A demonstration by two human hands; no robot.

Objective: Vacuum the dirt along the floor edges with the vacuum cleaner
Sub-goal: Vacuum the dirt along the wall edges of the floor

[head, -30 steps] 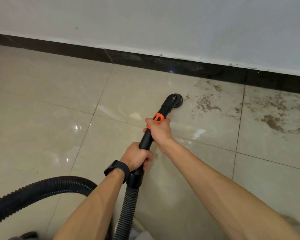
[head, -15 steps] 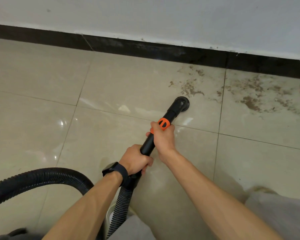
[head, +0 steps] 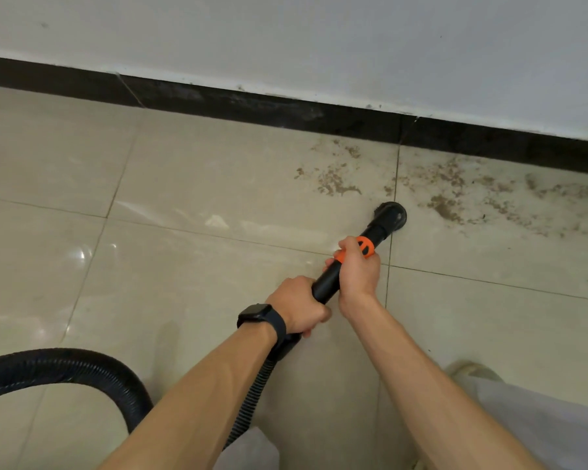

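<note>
A black vacuum wand with an orange collar ends in a round brush nozzle resting on the beige tiled floor. My right hand grips the wand just behind the orange collar. My left hand, with a black watch on the wrist, holds the wand's lower end where the ribbed hose joins. Brown dirt lies scattered near the black skirting, beyond and to the right of the nozzle, with a thicker patch of dirt on the adjoining tile.
The black ribbed hose loops across the floor at the lower left. A white wall rises above the skirting. My grey trouser legs and a light shoe show at the bottom right.
The nozzle has been drawn back from the skirting and shifted right, onto the tile seam near the right-hand dirt patch. Both hands keep their hold on the wand.
</note>
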